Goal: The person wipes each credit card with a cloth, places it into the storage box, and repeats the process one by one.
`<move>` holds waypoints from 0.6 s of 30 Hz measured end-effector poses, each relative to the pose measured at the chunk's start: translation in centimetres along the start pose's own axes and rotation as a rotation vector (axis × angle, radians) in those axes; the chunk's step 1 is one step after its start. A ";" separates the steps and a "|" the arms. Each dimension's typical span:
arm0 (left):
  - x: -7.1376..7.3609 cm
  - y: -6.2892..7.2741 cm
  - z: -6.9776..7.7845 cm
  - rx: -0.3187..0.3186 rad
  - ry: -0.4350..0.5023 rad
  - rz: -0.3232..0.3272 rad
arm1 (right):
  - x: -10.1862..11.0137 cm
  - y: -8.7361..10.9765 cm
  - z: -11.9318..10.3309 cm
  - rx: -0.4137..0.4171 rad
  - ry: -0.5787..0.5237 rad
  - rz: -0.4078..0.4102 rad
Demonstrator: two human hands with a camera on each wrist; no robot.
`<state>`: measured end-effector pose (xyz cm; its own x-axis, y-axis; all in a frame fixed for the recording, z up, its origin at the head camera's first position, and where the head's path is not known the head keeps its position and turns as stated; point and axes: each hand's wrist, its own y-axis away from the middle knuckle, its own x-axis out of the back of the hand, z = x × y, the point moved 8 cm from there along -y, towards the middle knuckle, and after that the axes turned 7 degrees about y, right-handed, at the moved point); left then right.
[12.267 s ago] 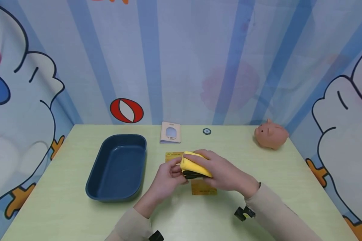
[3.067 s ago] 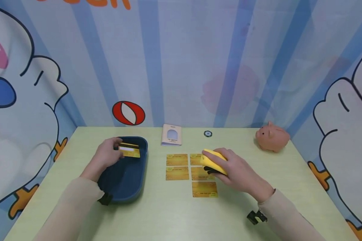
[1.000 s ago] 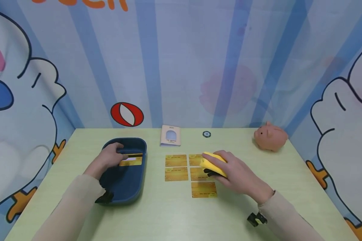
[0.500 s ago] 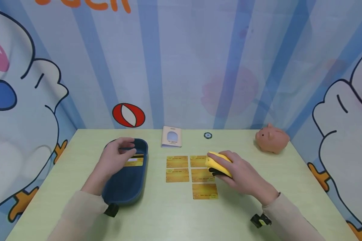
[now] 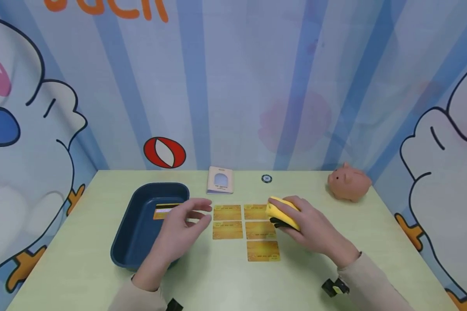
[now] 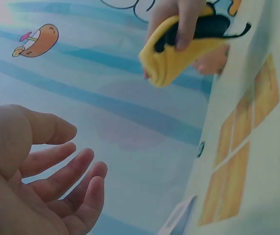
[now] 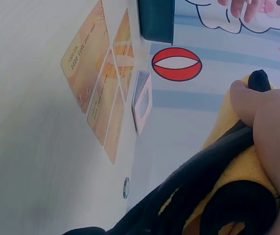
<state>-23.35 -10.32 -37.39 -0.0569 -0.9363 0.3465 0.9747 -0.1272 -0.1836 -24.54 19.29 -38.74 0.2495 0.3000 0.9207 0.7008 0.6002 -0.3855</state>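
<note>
My right hand (image 5: 313, 226) grips a soft yellow and black cloth bundle (image 5: 282, 211), thumb below and fingers over the top, above the right-hand cards. In the right wrist view black straps or cords (image 7: 203, 161) run along the folded yellow cloth. My left hand (image 5: 180, 231) hovers by the right rim of a dark blue tray (image 5: 136, 233), fingers loosely bent, nothing in them. One gold bank card (image 5: 161, 211) lies stripe side up in the tray, partly covered by that hand. Several gold cards (image 5: 227, 230) lie in two columns on the table, number side up.
At the table's back stand a small pale booklet (image 5: 219, 181) and, farther right, a pink piggy bank (image 5: 349, 183). A round chip (image 5: 267, 179) lies between them. A striped cartoon curtain (image 5: 233, 86) rises behind the table (image 5: 218, 285).
The left hand has let go of a gold card in the tray, risen and moved right towards the table cards. The right hand keeps its hold on the cloth bundle, nearly still.
</note>
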 end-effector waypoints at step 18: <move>-6.5 0.4 -5.1 0.010 -0.063 -0.047 | -0.1 -0.1 -0.2 -0.035 -0.029 -0.019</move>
<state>-23.72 -5.90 -44.40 -0.0896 -0.9069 0.4118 0.9734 -0.1672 -0.1566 -24.48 19.02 -38.79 0.2164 0.3107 0.9256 0.7284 0.5799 -0.3649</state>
